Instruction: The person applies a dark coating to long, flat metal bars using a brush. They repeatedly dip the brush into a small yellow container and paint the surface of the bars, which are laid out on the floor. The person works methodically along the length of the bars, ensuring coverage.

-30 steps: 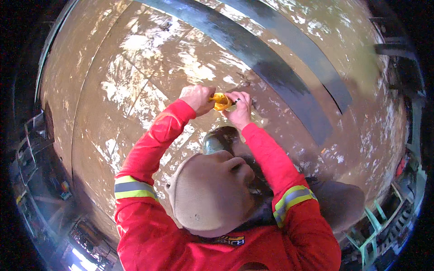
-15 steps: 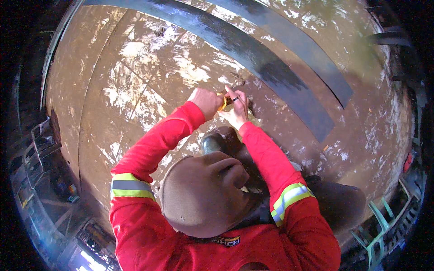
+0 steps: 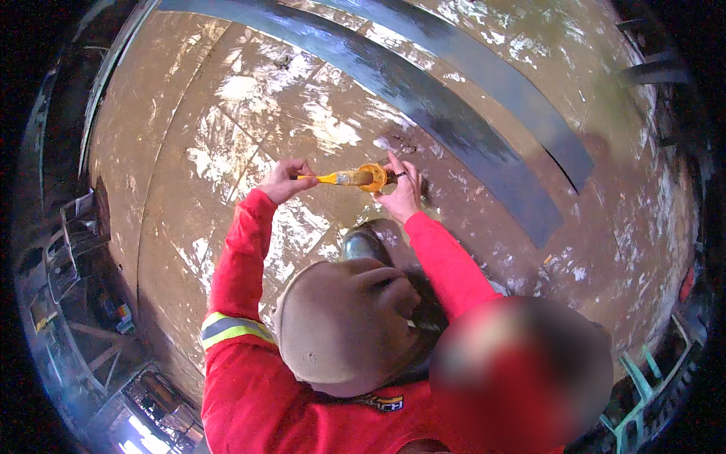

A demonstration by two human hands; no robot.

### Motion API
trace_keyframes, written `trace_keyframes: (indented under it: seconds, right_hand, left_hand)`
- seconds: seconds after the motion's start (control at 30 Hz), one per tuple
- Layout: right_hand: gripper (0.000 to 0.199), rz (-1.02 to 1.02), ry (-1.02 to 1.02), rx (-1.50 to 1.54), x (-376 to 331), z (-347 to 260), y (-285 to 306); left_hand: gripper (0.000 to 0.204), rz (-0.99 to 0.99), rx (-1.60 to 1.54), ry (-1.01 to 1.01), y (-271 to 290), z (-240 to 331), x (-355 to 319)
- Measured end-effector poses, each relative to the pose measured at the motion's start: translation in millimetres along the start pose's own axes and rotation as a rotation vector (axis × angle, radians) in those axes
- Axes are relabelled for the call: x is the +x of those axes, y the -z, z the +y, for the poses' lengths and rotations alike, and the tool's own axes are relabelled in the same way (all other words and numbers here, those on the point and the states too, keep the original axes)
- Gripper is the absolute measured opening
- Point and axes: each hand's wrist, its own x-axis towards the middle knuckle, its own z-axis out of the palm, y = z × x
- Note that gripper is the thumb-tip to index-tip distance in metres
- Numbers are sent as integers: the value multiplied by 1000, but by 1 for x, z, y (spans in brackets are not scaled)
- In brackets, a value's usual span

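My left hand point(image 3: 284, 181) pinches the end of the yellow handle of what looks like a paintbrush point(image 3: 328, 179). The brush lies level, pointing right, with its tan head against a small round container with a yellow rim point(image 3: 375, 169). My right hand point(image 3: 403, 194) grips that container from the right, mouth tilted toward the brush. A dark ring shows on one finger. Whether the brush tip is inside the container or just at its rim, I cannot tell. What the container holds is too small to make out.
Two long dark flat strips, one nearer point(image 3: 473, 144) and one farther point(image 3: 522, 91), lie beyond my hands on a brown surface point(image 3: 181, 144) smeared with white. My bent knee point(image 3: 344, 329) and a dark boot point(image 3: 365, 244) are below. Green metal framing point(image 3: 643, 382) stands at lower right.
My left hand has moved left, away from the right hand, and the yellow handle now shows between them. The yellow-rimmed container is now more plainly seen. My right hand stays near its place.
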Motion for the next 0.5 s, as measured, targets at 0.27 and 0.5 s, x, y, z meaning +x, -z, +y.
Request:
trace_keyframes:
  seconds: [0.27,0.5]
  right_hand:
    - [75,39,-52,228,-18,34,65]
    - [48,1,-613,1124,-15,44,146]
  left_hand:
    - [15,35,-849,-87,-22,-25,-40]
    - [20,21,-984,-418,-37,27,-35]
